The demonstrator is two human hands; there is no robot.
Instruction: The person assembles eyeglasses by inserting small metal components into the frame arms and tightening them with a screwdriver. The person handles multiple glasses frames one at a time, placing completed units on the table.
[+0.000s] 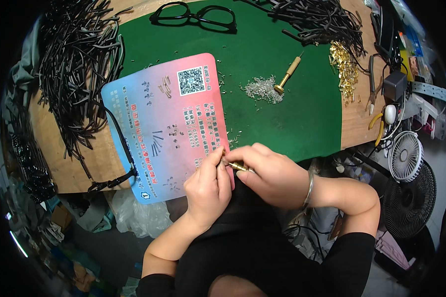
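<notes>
Two hands meet at the near edge of a pink-and-blue mat (166,126): the left hand (209,185) pinches a small part against a brass tool (239,167) gripped by the right hand (272,173). Black glasses (193,16) lie on the green cloth (292,123) beyond.

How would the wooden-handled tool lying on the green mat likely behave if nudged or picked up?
The tool looks round and slim, so it would probably roll on the green mat if nudged sideways. Its brass-coloured tip, which rests at the pile of silver bits, may make that end heavier. It seems rigid and light.
</notes>
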